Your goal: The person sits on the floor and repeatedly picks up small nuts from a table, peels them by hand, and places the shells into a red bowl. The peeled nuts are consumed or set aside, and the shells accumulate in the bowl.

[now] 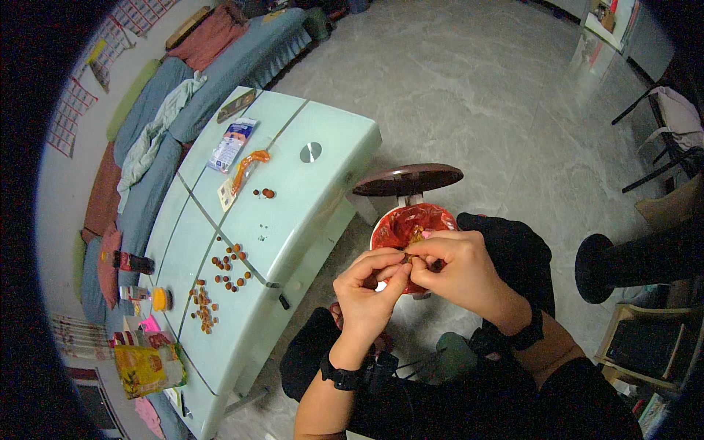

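Observation:
Over an open bin with a red plastic liner, my left hand and my right hand meet fingertip to fingertip. Both pinch one small brownish piece, mostly covered by the fingers; its exact kind cannot be told. Yellowish scraps and a pink bit lie in the bin. Left of the hands, on the pale glass-topped table, small round brown fruits or nuts are spread out, with a pile of lighter brown pieces nearer the table's lower end. A few more brown balls lie apart farther up.
The table also holds a blue-and-white packet, an orange item in clear wrap, a dark bottle, a yellow-lidded jar and a yellow bag. The bin's brown lid stands raised. A sofa lies beyond the table.

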Demonstrator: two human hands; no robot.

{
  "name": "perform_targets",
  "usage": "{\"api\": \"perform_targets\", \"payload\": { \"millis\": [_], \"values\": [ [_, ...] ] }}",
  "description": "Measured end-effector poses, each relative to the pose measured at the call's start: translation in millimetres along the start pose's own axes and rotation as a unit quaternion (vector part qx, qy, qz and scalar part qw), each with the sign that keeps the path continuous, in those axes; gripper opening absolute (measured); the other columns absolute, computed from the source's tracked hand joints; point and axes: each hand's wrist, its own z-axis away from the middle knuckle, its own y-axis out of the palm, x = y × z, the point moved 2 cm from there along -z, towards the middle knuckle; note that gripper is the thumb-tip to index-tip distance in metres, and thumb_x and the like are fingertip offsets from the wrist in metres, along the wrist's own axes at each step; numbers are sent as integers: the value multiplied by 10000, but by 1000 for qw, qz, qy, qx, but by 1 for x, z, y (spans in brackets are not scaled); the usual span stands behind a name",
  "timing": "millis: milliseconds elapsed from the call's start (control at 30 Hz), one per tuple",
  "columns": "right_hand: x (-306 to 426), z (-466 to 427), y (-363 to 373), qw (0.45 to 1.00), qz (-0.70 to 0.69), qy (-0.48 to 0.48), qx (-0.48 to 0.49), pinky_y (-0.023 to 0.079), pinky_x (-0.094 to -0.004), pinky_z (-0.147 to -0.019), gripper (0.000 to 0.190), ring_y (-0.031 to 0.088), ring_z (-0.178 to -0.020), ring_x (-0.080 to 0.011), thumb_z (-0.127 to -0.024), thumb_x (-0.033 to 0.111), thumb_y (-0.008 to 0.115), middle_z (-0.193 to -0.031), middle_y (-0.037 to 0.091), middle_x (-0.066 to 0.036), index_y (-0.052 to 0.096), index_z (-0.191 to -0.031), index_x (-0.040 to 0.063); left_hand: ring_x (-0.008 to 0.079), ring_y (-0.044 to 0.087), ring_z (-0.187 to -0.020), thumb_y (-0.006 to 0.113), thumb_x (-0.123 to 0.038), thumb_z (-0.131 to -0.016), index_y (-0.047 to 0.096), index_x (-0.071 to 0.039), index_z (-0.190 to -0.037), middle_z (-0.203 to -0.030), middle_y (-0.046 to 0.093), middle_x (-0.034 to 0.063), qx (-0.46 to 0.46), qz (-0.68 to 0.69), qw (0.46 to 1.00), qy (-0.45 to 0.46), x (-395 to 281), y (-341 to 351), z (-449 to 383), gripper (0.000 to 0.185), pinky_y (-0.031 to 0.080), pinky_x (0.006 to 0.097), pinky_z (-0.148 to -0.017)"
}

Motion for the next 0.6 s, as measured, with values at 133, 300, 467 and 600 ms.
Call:
{"api": "perform_targets", "payload": {
  "millis": [133, 300, 467, 600],
  "values": [
    [4, -2, -3, 1000, -10, 8, 16, 510, -253, -542, 140, 634, -564, -131, -701, -3, 700, -685, 665, -106, 711, -840, -15, 164, 639, -910, 698, 100, -758, 690, 43, -901, -1029, 676, 133, -1, 32, 999, -10, 0, -2, 2, 154, 515, 262, -802],
    [0, -4, -6, 996, -53, 61, 47, 488, -208, -537, 135, 618, -572, -71, -714, -17, 684, -719, 695, -78, 723, -843, -17, 130, 644, -866, 682, 119, -769, 693, 60, -908, -1041, 670, 137, 12, 78, 996, -50, 10, -9, 0, 151, 538, 242, -766],
    [-3, -3, -3, 946, -256, 184, 69, 547, -222, -595, 128, 662, -657, -100, -795, -51, 639, -813, 713, -114, 706, -902, -70, 131, 666, -841, 660, 106, -816, 692, 50, -965, -1008, 686, 131, 1, 232, 965, -118, 22, -10, 1, 162, 553, 243, -755],
    [-1, -5, -5, 903, -346, 241, 87, 578, -252, -611, 84, 697, -702, -157, -827, -54, 643, -791, 695, -123, 677, -894, -90, 161, 685, -843, 631, 95, -852, 680, 43, -1023, -1001, 690, 135, 22, 374, 909, -184, 25, -9, 3, 185, 560, 260, -783]
  ]
}}
